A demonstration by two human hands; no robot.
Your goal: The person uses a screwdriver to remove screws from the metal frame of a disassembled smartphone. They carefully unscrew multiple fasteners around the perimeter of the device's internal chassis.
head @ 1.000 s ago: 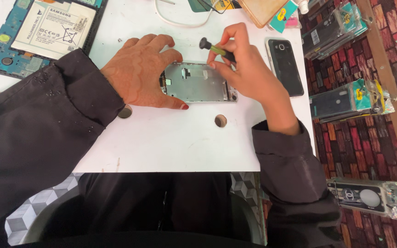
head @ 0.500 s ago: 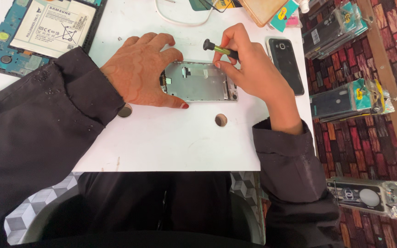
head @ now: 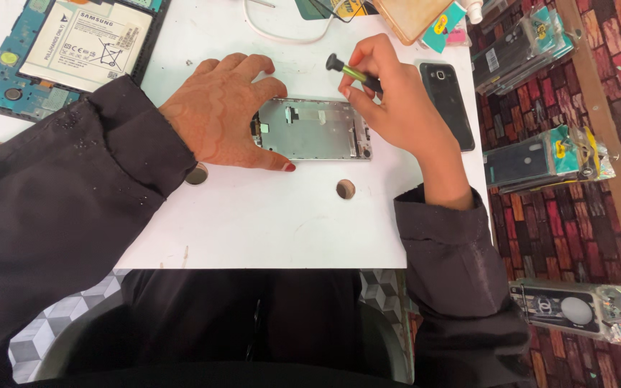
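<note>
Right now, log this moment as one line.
left hand: flat, steadying silver opened phone frame | right hand: gripping small green-shafted black-capped screwdriver at frame's right end | surface: white table | beside: black phone

Near half of the worktop (head: pixel 267 223) lies bare in front of you, two round holes (head: pixel 345 189) only. Your left hand (head: pixel 221 115) blocks the frame (head: pixel 318 129) from the left. A black phone (head: pixel 448 104) crowds the right edge. The tablet (head: pixel 73 50) fills the far left; a cable (head: pixel 282 32) and clutter line the far edge.
</note>
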